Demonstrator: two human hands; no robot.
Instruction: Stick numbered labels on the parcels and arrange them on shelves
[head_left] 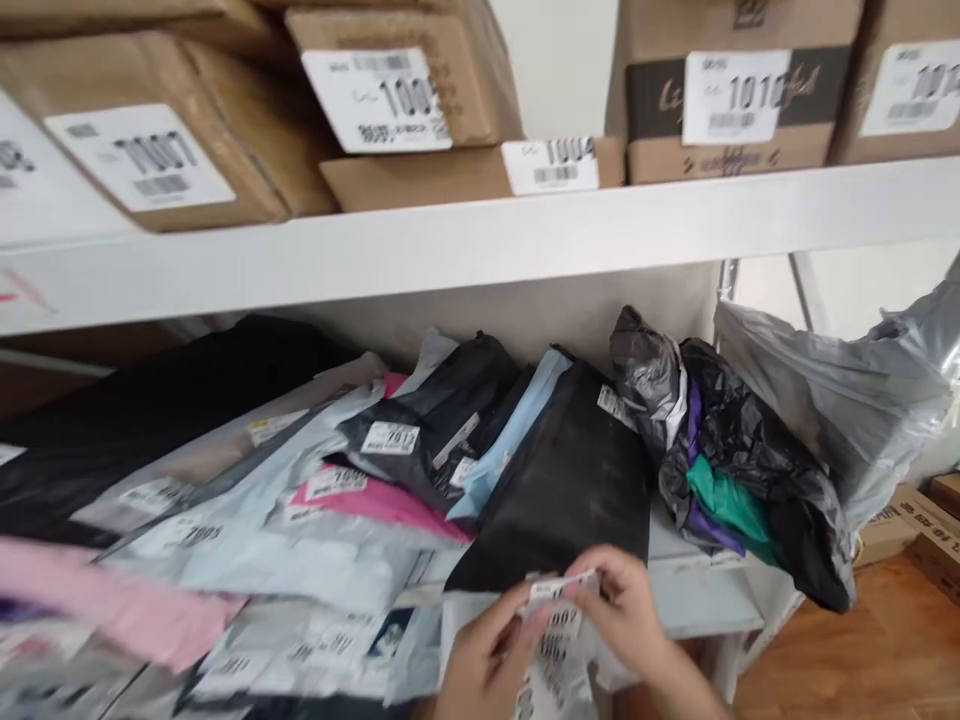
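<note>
Between my two hands is a strip of white printed labels (559, 640) with black numbers and barcodes, its lower part hanging down. My left hand (484, 650) pinches its left side, with the thumb on the printed face. On the upper right, my right hand (624, 612) grips the strip near its top label. Just beyond my hands, a black mailing bag (577, 480) lies on the middle shelf. A pale plastic bag shows partly behind my left hand. What is printed on the strip is mostly blurred.
Labelled cardboard boxes (247, 130) line the upper shelf (420, 250). Several mailing bags lie below, among them a light blue one (285, 560), a pink one (112, 600) and a crumpled black bundle (750, 440). More boxes (911, 530) stand on the wooden floor (862, 650) at right.
</note>
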